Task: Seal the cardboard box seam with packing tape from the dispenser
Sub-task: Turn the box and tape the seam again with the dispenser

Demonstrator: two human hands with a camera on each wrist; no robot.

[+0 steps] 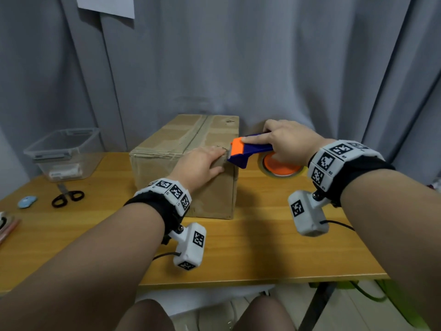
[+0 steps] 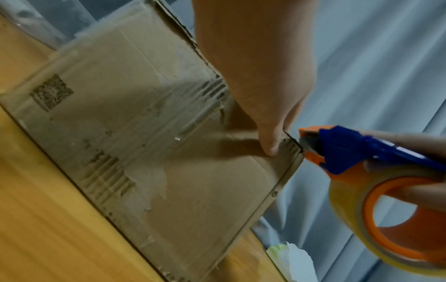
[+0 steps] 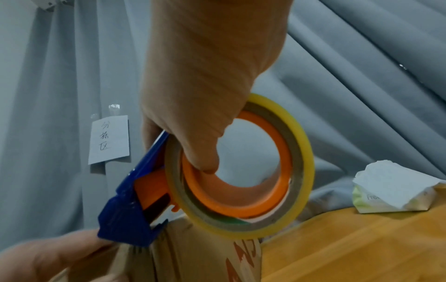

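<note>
Cardboard box (image 1: pixel 181 149) braced under my flat left hand (image 1: pixel 200 163); my right hand (image 1: pixel 284 142) grips the dispenser (image 1: pixel 248 151) at its edge. I judge the tape start is next: press down, draw along the seam (image 1: pixel 195 134).

The light is soft and even in all 3 views, rather dim, with no strong glare. In the head view the edges bend from the wide lens, and the cardboard box (image 1: pixel 188 161) throws only a weak shadow on the table (image 1: pixel 274 247). Both wrist views are blurred; the left hand (image 2: pixel 260 80) casts a dark shadow on the cardboard.
</note>
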